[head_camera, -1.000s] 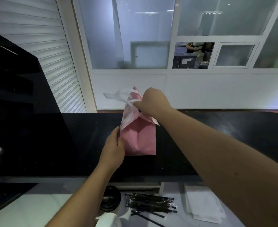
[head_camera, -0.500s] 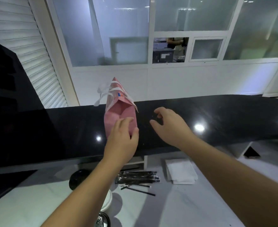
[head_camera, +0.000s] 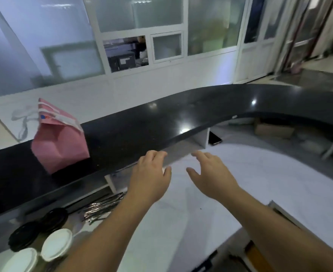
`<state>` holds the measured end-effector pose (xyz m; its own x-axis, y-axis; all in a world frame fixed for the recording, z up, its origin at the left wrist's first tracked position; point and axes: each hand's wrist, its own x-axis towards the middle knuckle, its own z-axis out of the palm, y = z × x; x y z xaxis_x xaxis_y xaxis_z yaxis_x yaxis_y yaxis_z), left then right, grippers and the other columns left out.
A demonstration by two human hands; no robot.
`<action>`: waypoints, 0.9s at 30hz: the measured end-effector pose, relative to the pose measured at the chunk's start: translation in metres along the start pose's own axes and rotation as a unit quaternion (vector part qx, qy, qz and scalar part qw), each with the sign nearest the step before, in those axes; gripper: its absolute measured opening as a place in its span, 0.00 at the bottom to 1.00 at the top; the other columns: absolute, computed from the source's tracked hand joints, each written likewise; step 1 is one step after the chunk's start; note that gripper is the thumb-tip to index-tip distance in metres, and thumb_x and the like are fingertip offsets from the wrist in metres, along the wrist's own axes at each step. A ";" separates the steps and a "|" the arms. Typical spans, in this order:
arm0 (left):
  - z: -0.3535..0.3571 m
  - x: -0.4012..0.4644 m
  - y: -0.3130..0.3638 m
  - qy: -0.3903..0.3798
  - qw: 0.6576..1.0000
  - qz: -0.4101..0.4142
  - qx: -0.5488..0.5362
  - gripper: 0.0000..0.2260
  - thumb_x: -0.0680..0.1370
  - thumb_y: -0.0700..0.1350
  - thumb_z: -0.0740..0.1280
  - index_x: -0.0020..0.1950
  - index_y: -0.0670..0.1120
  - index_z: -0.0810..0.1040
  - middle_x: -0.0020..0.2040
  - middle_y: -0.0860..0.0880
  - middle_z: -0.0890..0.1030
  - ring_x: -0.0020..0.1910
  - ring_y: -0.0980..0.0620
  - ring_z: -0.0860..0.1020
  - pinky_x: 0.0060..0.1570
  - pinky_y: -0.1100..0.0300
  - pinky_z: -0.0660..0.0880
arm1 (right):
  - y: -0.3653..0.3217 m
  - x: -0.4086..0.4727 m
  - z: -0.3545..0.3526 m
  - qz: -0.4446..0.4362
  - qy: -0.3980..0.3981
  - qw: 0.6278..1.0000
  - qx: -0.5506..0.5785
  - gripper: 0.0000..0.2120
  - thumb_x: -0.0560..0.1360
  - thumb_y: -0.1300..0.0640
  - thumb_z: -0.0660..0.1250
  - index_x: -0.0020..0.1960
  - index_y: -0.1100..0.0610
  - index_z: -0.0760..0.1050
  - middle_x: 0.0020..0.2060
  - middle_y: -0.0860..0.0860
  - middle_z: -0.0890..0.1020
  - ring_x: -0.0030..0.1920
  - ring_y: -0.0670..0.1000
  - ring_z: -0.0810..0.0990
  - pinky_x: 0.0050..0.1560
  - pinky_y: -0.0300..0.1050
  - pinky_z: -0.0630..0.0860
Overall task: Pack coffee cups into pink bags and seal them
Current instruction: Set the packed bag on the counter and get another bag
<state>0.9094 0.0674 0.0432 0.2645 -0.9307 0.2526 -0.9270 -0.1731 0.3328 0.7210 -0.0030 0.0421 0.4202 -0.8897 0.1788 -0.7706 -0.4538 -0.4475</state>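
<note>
1. Two white cup tops (head_camera: 56,244) are sitting nearest the person, low and left of the left forearm, with black lids (head_camera: 52,217) lying just beyond them; they are probably being kept within reach for the next packing round, though whether they are cups or loose lids is hard to tell.
2. A bundle of wrapped straws (head_camera: 102,207) is lying just left of the left wrist on the pale lower counter (head_camera: 240,183).
3. The left hand (head_camera: 150,177) is hovering over that counter with fingers loosely spread, holding nothing.
4. The right hand (head_camera: 212,175) is hovering just beside it, thumb out and fingers relaxed, also holding nothing; both palms are facing down, which suggests the person is reaching for fresh supplies rather than tending the bag.
5. Beyond the fingertips, the black raised ledge (head_camera: 181,118) is curving away to the right.
6. The pink bag (head_camera: 60,142) is standing on that ledge, well apart from both hands, up and to the left of the left hand. Its top is looking folded over with a white strip across it, so it is likely sealed and is being parked there out of the working area.
7. Farthest off, frosted window panels (head_camera: 138,14) are backing the ledge.
</note>
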 end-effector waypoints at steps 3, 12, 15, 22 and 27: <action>0.028 -0.012 0.071 -0.017 0.999 0.044 0.012 0.21 0.84 0.57 0.59 0.76 0.55 0.68 0.73 0.52 0.70 0.70 0.49 0.70 0.67 0.50 0.71 | 0.058 -0.042 -0.031 0.039 0.008 0.999 -0.002 0.26 0.81 0.41 0.62 0.76 0.48 0.65 0.70 0.47 0.74 0.70 0.53 0.70 0.67 0.51 0.72; 0.113 -0.094 0.316 -0.083 0.981 0.172 -0.025 0.22 0.84 0.57 0.60 0.77 0.55 0.67 0.75 0.51 0.70 0.69 0.49 0.71 0.65 0.52 0.72 | 0.238 -0.201 -0.142 0.186 0.078 0.979 -0.013 0.27 0.80 0.40 0.62 0.76 0.46 0.65 0.72 0.46 0.73 0.71 0.52 0.70 0.69 0.51 0.71; 0.137 -0.115 0.385 -0.107 0.970 0.215 -0.043 0.22 0.84 0.57 0.61 0.78 0.56 0.67 0.75 0.52 0.70 0.70 0.50 0.71 0.65 0.52 0.73 | 0.286 -0.254 -0.172 0.241 0.101 0.965 -0.017 0.27 0.80 0.40 0.62 0.76 0.47 0.65 0.72 0.46 0.73 0.71 0.52 0.70 0.70 0.52 0.71; 0.199 -0.151 0.525 -0.176 0.923 0.332 -0.078 0.23 0.83 0.59 0.62 0.77 0.56 0.68 0.75 0.52 0.70 0.69 0.50 0.73 0.64 0.52 0.75 | 0.385 -0.367 -0.228 0.384 0.163 0.909 -0.015 0.26 0.81 0.41 0.62 0.76 0.48 0.66 0.71 0.47 0.74 0.70 0.52 0.70 0.69 0.51 0.71; 0.244 -0.171 0.628 -0.223 0.876 0.415 -0.102 0.22 0.83 0.57 0.61 0.77 0.54 0.69 0.74 0.52 0.72 0.68 0.49 0.73 0.63 0.51 0.75 | 0.452 -0.436 -0.269 0.482 0.204 0.851 -0.037 0.25 0.81 0.44 0.63 0.75 0.52 0.68 0.69 0.50 0.75 0.69 0.55 0.71 0.68 0.55 0.71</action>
<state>0.2173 0.0389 -0.0129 -0.6516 -0.7491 0.1197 -0.6708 0.6426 0.3702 0.0609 0.1665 -0.0024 -0.6147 -0.7868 0.0563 -0.6971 0.5084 -0.5057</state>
